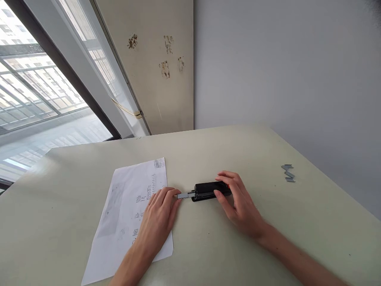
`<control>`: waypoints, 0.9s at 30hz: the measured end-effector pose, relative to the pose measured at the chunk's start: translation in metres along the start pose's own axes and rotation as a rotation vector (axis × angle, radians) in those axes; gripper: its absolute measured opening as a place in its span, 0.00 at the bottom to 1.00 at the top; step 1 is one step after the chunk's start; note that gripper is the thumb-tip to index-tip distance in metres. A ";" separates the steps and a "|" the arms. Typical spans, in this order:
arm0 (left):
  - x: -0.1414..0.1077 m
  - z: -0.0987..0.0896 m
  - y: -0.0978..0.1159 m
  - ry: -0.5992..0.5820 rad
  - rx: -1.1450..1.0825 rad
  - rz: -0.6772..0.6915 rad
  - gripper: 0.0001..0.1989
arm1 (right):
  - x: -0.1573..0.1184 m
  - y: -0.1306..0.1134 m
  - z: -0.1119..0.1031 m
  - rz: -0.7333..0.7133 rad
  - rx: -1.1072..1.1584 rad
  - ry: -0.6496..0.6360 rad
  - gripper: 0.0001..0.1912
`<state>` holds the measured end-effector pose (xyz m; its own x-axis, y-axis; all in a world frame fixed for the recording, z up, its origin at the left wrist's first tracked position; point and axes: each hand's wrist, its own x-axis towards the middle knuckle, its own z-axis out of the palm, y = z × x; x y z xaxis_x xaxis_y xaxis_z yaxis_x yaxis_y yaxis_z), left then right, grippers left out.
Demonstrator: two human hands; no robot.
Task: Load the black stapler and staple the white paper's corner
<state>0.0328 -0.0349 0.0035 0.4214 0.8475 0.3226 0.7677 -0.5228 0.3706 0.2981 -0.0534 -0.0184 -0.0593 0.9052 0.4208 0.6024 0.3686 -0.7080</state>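
A: Item one, and its position?
B: One oblong black stapler (205, 188) with a glossy casing, lying on its base on the tabletop between the two hands.
A: Right grip?
B: Right hand (242, 212), closed about the stapler's right end: thumb on the near side, fingers over the far side. A small red patch shows beside the fingers.
A: Left grip?
B: Left hand (159, 210), thumb and forefinger pinching the tip of a slim silver-grey metal slide (185, 195), which projects from the stapler's left end.
A: Beneath the left grip?
B: One white printed paper sheet (110, 206), set aslant, extending leftward and beyond the hand.
A: Right of the right grip?
B: Several short grey metal staple strips (288, 174), loosely grouped, well apart from the fingers and a little farther off.
A: Supporting surface?
B: One pale greenish smooth table (238, 258), under both grips.
A: Beyond the grips?
B: One beige panel (154, 103) with brown blotches; right of it, one plain grey wall (282, 67); far left, one dark-framed glass window (32, 79).
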 end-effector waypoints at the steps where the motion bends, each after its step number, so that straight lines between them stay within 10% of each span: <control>1: 0.000 0.000 0.001 -0.004 -0.012 -0.012 0.08 | 0.000 0.000 0.000 0.001 0.001 -0.003 0.14; 27: 0.001 0.003 0.004 0.046 -0.074 -0.049 0.10 | 0.000 -0.001 -0.001 -0.029 -0.011 -0.047 0.15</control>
<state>0.0375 -0.0357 0.0025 0.3605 0.8679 0.3417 0.7480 -0.4879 0.4500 0.2982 -0.0536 -0.0176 -0.1135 0.9032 0.4139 0.6084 0.3925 -0.6898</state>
